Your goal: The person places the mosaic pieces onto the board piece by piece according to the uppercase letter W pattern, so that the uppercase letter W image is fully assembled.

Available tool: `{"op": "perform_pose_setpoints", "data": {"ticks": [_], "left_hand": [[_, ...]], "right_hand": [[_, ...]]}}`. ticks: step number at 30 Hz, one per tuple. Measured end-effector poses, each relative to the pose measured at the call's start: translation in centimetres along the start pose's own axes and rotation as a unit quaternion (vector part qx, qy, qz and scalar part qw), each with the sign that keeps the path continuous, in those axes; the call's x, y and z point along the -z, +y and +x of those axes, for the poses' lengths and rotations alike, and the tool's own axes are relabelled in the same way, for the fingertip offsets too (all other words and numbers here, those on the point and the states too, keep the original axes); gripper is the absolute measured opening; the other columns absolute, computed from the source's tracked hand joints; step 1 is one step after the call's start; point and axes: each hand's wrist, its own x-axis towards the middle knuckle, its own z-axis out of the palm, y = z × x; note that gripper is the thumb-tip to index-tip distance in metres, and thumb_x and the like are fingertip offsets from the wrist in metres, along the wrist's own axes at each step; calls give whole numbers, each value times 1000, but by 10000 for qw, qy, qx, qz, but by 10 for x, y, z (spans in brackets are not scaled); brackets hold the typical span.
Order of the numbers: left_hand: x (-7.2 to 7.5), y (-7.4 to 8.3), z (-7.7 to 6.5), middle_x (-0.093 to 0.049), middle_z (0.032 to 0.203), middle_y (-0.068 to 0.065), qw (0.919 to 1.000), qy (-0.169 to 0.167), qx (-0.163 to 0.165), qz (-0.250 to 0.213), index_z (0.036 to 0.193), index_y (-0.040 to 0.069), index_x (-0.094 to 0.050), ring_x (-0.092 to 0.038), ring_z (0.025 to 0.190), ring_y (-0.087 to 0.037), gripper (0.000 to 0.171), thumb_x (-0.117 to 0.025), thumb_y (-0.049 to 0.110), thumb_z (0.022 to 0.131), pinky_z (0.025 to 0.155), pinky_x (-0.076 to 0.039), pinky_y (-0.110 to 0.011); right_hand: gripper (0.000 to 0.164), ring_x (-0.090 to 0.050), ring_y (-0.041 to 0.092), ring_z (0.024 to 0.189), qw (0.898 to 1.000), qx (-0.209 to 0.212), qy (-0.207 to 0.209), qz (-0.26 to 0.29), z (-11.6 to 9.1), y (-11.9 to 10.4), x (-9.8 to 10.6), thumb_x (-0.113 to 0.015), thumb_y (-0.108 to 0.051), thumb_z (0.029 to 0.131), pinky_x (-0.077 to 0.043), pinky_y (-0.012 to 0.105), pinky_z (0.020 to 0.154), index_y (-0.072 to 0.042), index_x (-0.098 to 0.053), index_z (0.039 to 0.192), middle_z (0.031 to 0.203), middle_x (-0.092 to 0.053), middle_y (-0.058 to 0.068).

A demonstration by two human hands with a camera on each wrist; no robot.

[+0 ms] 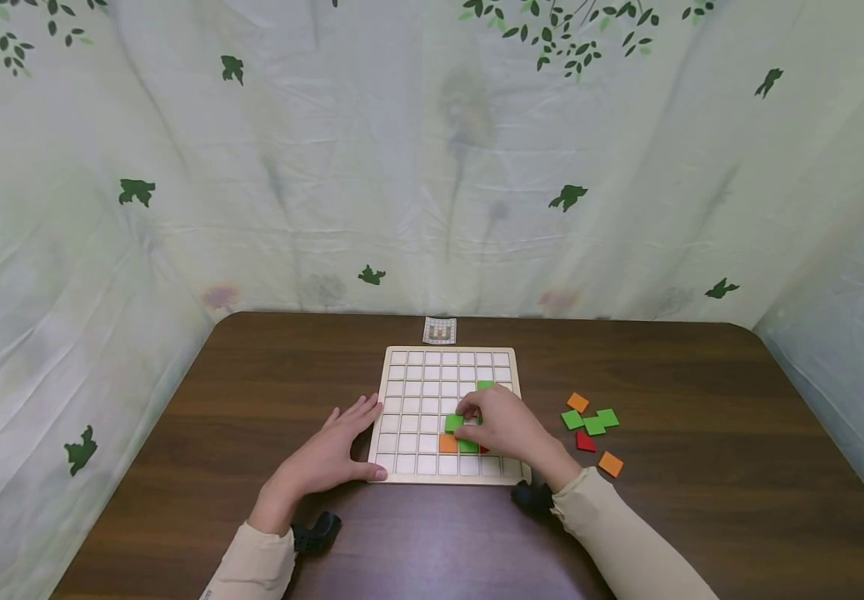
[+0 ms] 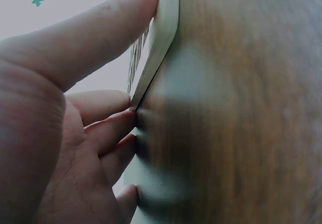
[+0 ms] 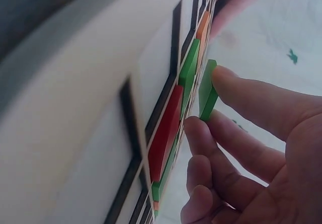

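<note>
A light wooden grid board point(image 1: 402, 477) with white square cells lies on the table. My left hand point(image 1: 334, 450) rests at its left side, fingers stretched along the edge and thumb at the near left corner. Over the board, my right hand point(image 1: 510, 425) pinches a green square tile point(image 3: 207, 90) between thumb and fingertips, close above the grid. Below it on the board sit an orange tile point(image 1: 448, 443), a green tile point(image 1: 469, 447) and a red tile point(image 3: 166, 133). Another green tile point(image 1: 485, 385) shows farther back; the right hand hides part of the grid.
To the right of the board lie loose tiles: several green ones point(image 1: 606, 417), a red one point(image 1: 585, 441) and orange ones point(image 1: 611, 464). A small printed card point(image 1: 440, 331) lies behind the board at the far edge of the brown table point(image 1: 289, 358). Patterned curtains point(image 1: 402, 167) hang around it.
</note>
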Motion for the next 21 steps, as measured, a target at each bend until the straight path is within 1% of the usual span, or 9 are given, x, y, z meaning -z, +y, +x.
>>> {"op": "perform_pose_setpoints", "data": {"ticks": [5, 9, 21], "left_hand": [[-1, -1, 0, -24, 164, -17, 10000, 5, -5, 7, 155, -2, -33, -16, 152, -37, 98, -84, 36, 81, 121, -7, -61], [-1, -1, 1, -24, 164, -16, 10000, 4, -9, 19, 155, -2, -33, -16, 152, -37, 97, -84, 36, 81, 121, -7, -61], [0, 0, 0, -23, 164, -16, 10000, -30, 27, 1, 155, -1, -33, -16, 152, -37, 97, -84, 37, 82, 121, -7, -60]], "right_hand": [[17, -62, 13, 81, 10000, -54, -31, 35, 3, -3, -1, -81, -20, 84, -53, 33, 74, -10, -77, 97, 86, -70, -3], [18, -63, 12, 81, 9999, -87, -81, -22, 5, -4, -2, -81, -21, 84, -53, 32, 75, -10, -78, 98, 86, -71, -3], [20, -66, 14, 84, 9999, -41, -91, -75, 9, -5, -4, -83, -20, 83, -55, 33, 77, -9, -78, 99, 89, -73, 0]]}}
